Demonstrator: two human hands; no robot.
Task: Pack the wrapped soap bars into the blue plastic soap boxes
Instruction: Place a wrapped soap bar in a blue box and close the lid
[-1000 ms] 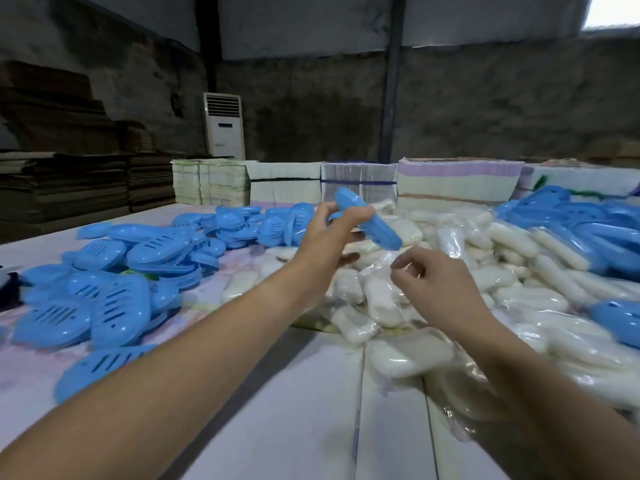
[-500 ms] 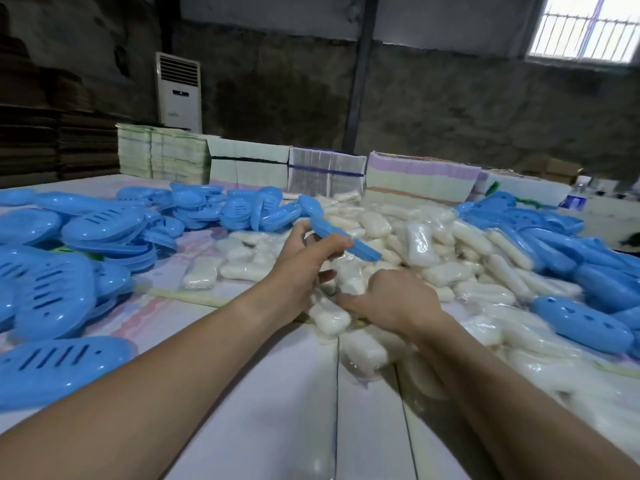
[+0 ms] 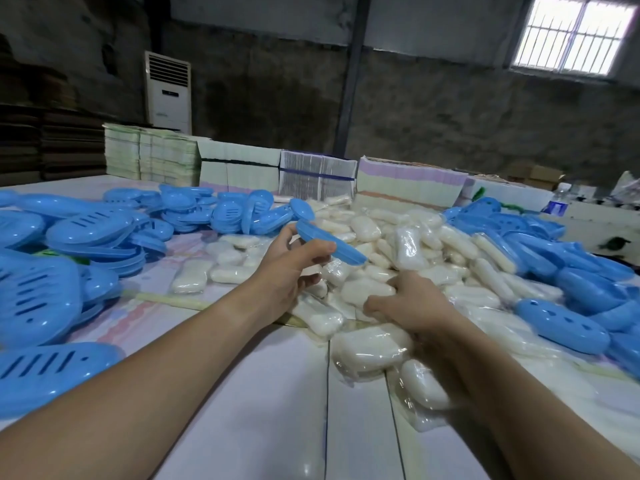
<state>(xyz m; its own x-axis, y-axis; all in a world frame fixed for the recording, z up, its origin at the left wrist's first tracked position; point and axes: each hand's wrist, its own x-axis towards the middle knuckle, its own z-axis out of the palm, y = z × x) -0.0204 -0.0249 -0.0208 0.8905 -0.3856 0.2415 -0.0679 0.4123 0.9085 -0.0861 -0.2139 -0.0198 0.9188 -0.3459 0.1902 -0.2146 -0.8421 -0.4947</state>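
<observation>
Left hand point(image 3: 287, 271): raised over the near edge of the soap heap, thumb and fingers pinching one blue soap box point(image 3: 329, 241), which is closed and tilted, its far end pointing down to the right. Right hand point(image 3: 412, 306): lowered, back of the hand up, into the pile of wrapped soap bars point(image 3: 391, 258), fingers curled down among the bars; whether it grips one cannot be told, as the fingertips are hidden. Soap bars: white, each in clear wrap, heaped loose across the middle of the table point(image 3: 249, 410), a few lying apart at the left fringe and several at the near edge beside the right forearm. Loose blue box halves point(image 3: 90, 223): slotted, stacked and scattered over the left side of the table. Further blue boxes point(image 3: 561, 320): piled on the right, touching the soap heap, some with round holes. Stacks of flat printed cartons point(image 3: 239, 168): ranged in a row along the far edge of the table. Standing air conditioner point(image 3: 168, 91): white, against the back wall. Barred window point(image 3: 571, 32): upper right.
</observation>
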